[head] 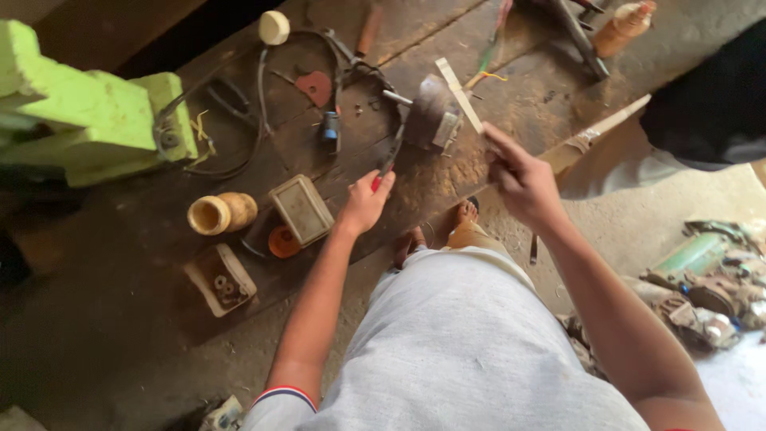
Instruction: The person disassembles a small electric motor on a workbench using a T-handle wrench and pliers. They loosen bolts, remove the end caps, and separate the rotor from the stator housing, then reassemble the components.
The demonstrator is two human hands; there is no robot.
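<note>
Your left hand (365,203) is closed around red-handled pliers (388,162), their jaws reaching toward the grey metal block (431,114) on the wooden tabletop (144,239). Your right hand (523,182) pinches a pale flat strip (459,94) that slants up across the block's top. A small rectangular tin (301,209) and a yellow jar (221,213) lie left of your left hand.

Both hands, left (365,203) and right (523,185), closed, arms outstretched
</note>
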